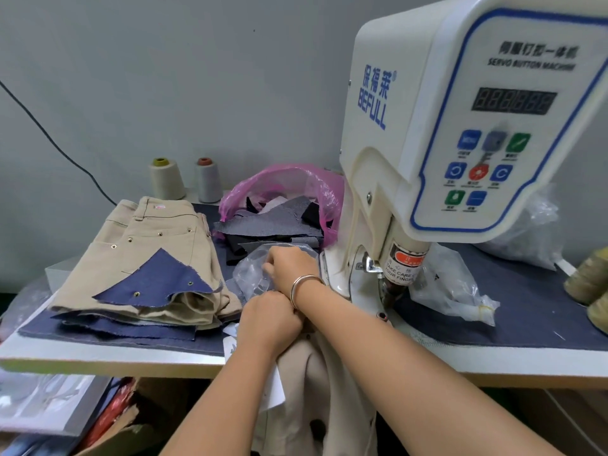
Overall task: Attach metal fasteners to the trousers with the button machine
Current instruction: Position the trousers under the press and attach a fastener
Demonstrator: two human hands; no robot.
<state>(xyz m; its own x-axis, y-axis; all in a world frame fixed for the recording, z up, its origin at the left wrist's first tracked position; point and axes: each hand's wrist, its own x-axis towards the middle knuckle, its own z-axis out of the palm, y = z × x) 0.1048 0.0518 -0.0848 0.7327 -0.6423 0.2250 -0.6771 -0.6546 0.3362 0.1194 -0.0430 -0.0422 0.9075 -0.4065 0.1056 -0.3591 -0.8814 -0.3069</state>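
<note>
A: What lies at the left of the frame?
B: Folded khaki trousers [154,255] with a blue scrap [158,281] on top, on the table [98,355].
A: And mid-frame?
B: The left hand [268,319] is curled tight on beige trousers [306,383] hanging off the table edge; the right hand [291,263], fingers bent, pinches a clear plastic bag [251,274].
A: At right?
B: The button machine [460,126]
</note>
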